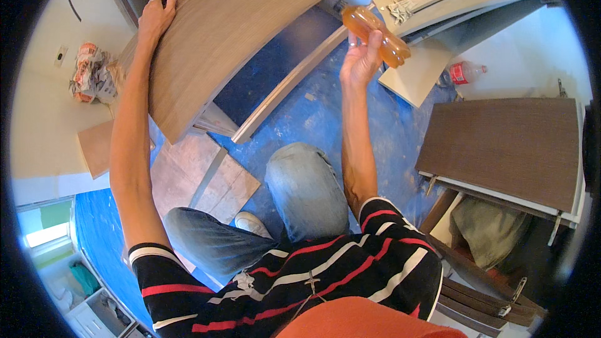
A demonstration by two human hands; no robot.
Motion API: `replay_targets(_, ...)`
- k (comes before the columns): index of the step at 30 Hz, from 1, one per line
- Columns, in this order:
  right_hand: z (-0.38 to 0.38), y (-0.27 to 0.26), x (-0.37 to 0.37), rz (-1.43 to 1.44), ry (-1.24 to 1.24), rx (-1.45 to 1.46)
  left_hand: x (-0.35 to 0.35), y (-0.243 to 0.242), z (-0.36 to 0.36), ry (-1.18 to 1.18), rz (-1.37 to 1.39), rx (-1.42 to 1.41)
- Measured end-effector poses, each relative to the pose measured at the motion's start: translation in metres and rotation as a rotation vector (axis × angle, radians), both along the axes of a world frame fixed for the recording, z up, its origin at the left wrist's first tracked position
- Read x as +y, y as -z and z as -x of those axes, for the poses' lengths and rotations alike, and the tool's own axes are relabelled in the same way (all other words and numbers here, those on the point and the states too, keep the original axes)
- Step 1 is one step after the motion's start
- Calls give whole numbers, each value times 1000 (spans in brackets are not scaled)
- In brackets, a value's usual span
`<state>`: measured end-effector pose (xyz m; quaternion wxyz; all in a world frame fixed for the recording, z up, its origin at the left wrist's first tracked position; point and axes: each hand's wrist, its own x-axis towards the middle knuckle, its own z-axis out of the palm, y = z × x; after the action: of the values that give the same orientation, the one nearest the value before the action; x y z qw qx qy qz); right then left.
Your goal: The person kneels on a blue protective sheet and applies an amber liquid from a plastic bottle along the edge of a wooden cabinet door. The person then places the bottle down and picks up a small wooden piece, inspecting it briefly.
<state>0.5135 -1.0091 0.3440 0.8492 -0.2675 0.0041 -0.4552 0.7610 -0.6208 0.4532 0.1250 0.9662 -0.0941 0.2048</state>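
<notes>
My left hand [157, 16] is at the far-left edge of a large wood-grain panel [225, 23], thumb near the top face and fingers curled over the side, their tips hidden. That panel appears to form part of a cabinet, with a dark recess below its near edge. Raised over the right side, my right hand [360, 62] is closed around a clear plastic bottle [364, 19] of amber liquid. The bottle is tilted, its dark cap end pointing up and left. A long wooden strip [291, 84] runs beneath, from near the right wrist toward the panel's near corner.
Blue sheeting [300, 112] covers the floor around my bent knees. A beige board [202, 173] lies at left, beside crumpled paper [89, 75]. To the right stand a dark brown cabinet panel [502, 145] with hinges and a red-labelled bottle [462, 72].
</notes>
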Motion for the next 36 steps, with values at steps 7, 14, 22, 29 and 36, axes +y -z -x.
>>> replay_targets(7,-36,-7,-4,-2,35,-74,10,4,18,71,-1,-84)
replay_targets(14,-21,-9,7,100,80,0,27,8,27,30,-49,-59)
replay_targets(22,-54,-1,-27,166,222,103,29,10,32,94,-2,-48)
replay_targets(29,-41,-8,-21,138,117,152,26,8,37,57,-11,-44)
replay_targets(36,-82,-5,-71,155,196,-3,19,4,51,42,18,-27)
